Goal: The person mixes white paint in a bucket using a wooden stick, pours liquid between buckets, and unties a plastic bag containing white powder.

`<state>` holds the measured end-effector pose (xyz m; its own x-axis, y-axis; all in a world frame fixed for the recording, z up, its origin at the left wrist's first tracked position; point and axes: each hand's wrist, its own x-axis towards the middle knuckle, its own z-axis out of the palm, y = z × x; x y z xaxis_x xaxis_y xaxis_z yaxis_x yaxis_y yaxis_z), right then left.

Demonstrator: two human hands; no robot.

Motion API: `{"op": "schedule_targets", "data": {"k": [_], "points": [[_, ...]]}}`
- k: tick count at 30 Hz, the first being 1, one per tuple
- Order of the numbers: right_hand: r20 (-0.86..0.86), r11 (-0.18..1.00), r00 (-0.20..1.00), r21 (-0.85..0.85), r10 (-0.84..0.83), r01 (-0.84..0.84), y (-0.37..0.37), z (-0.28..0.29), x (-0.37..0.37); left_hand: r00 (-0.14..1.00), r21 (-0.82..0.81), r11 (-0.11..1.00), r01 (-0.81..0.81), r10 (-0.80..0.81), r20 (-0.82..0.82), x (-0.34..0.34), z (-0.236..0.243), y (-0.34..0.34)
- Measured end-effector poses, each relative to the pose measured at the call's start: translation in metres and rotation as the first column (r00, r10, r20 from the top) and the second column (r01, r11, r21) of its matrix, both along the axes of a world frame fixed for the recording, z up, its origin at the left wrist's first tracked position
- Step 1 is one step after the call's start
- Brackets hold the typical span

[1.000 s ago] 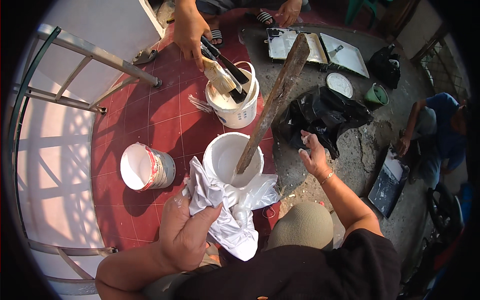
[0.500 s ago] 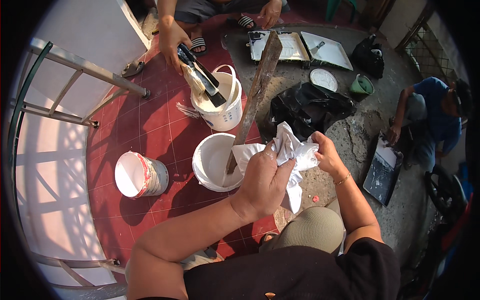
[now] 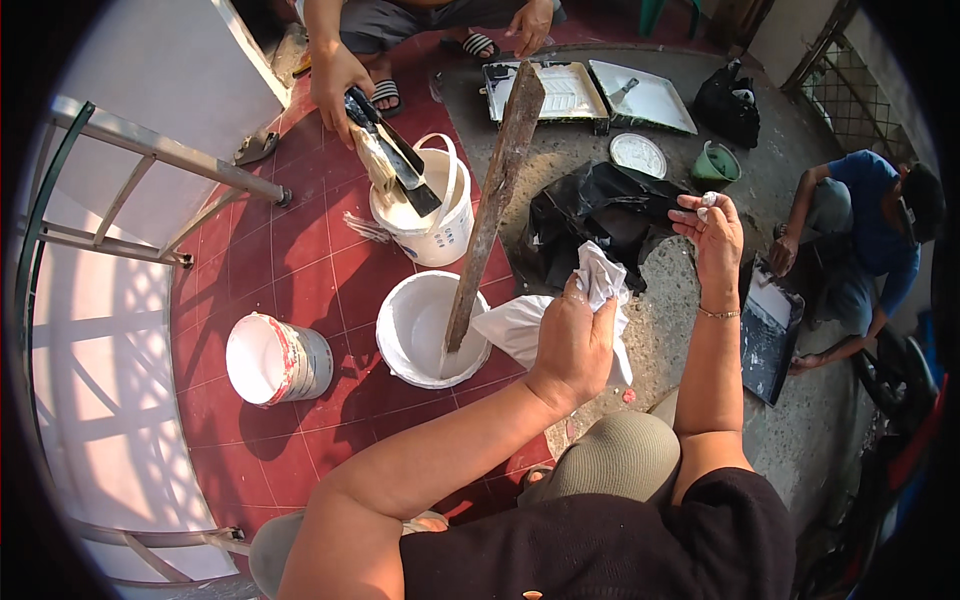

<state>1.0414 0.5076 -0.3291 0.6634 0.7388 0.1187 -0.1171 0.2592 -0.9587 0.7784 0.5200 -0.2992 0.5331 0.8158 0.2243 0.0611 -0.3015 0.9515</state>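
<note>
My left hand (image 3: pixel 574 345) is closed round the gathered neck of a crumpled white bag (image 3: pixel 512 330), whose folds stick out above my fist and hang below it. I cannot tell whether it is plastic or cloth. To the right, my right hand (image 3: pixel 712 250) is raised apart from the bag, its fingers bent around a small white lump (image 3: pixel 708 205). Just left of the bag stands an open white bucket (image 3: pixel 395 345), with a long wooden plank (image 3: pixel 492 205) leaning up out of it. White residue coats the plank's lower end and the bucket's inside.
Across from me, another person's hand (image 3: pixel 338 85) holds wide-bladed scrapers (image 3: pixel 400 160) over a handled white bucket (image 3: pixel 445 235). A third bucket (image 3: pixel 308 360) stands left. Black plastic sheeting (image 3: pixel 570 215), paint trays (image 3: pixel 645 95) and a green pail (image 3: pixel 716 165) lie beyond. A person crouches right by a black tray (image 3: pixel 765 350).
My right hand has let go of the white bag and moved up and right, now with a white lump at its fingertips. My left hand keeps the bag, shifted slightly right.
</note>
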Motion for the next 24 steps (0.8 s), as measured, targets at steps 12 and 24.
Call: {"op": "schedule_targets", "data": {"k": [12,24], "points": [[-0.054,0.997,0.996,-0.019,0.072,-0.073,-0.043,0.006,-0.004,0.990,-0.167,0.978,-0.127,0.136,0.040,0.051,-0.058,0.008],[-0.054,0.943,0.980,-0.269,0.189,-0.197,-0.028,-0.022,-0.026,0.884,-0.177,0.983,-0.043,-0.045,-0.465,0.052,-0.191,0.028]]}}
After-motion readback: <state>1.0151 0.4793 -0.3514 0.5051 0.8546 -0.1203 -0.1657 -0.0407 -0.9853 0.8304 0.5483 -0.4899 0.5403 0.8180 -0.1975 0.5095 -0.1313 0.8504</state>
